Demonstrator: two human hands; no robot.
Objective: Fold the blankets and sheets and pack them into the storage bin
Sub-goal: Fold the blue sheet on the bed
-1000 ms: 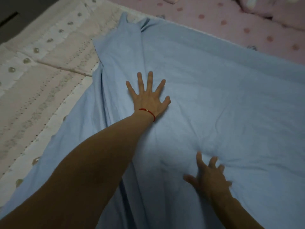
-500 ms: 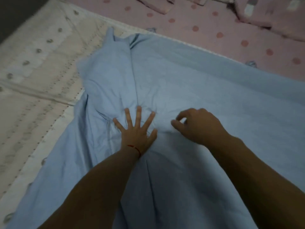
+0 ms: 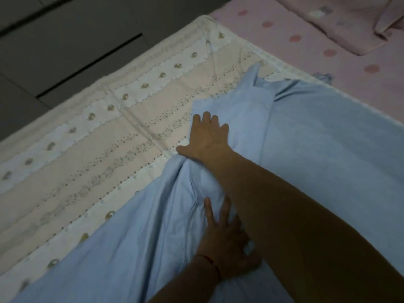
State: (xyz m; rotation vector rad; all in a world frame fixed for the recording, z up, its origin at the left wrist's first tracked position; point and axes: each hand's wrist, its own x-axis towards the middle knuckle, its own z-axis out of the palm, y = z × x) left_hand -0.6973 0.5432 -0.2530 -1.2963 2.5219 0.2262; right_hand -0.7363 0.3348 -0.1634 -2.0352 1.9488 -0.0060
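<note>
Both hands, left hand [image 3: 225,241] and right hand [image 3: 207,138], each grip wide and flat, press the unfolded blue sheet [image 3: 328,149]; I judge folding barely begun, packing undone.

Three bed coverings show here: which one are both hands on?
The plain light blue sheet. Right hand and left hand both lie on it; the cream patterned quilt and pink dotted sheet lie untouched.
</note>
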